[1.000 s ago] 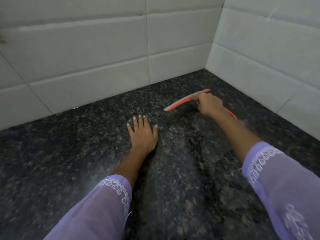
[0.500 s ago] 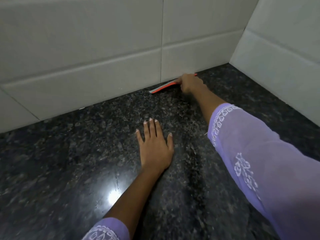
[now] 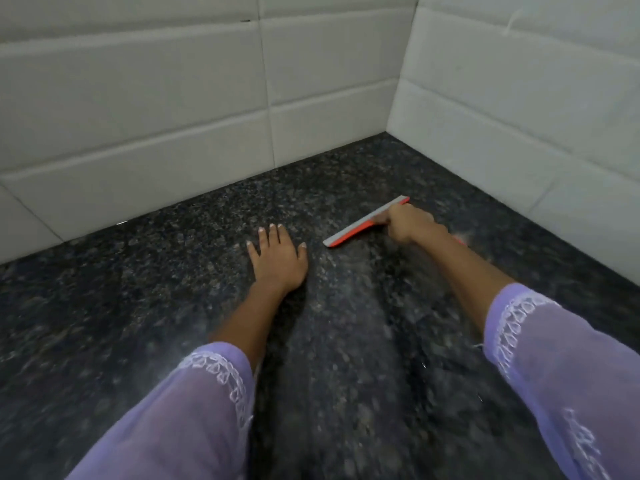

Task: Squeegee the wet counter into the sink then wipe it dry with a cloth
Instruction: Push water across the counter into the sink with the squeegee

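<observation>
- right hand (image 3: 407, 225) grips the squeegee (image 3: 360, 227), fingers wrapped tight, now pulled back off the wall onto mid bench (image 3: 138, 306)
- left hand (image 3: 277, 259) flat, same spot
- so the squeegee stroke's underway, no sink or cloth in sight

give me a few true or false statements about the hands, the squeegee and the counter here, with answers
1. The right hand grips the squeegee. True.
2. The left hand holds a cloth. False: it lies flat on the counter, fingers straight, holding nothing.
3. The squeegee blade lies against the back wall. False: it is out on the counter, clear of the tiles.
4. The squeegee is to the right of the left hand. True.
5. A sink shows in this view. False: only counter and tiled walls show.
</observation>
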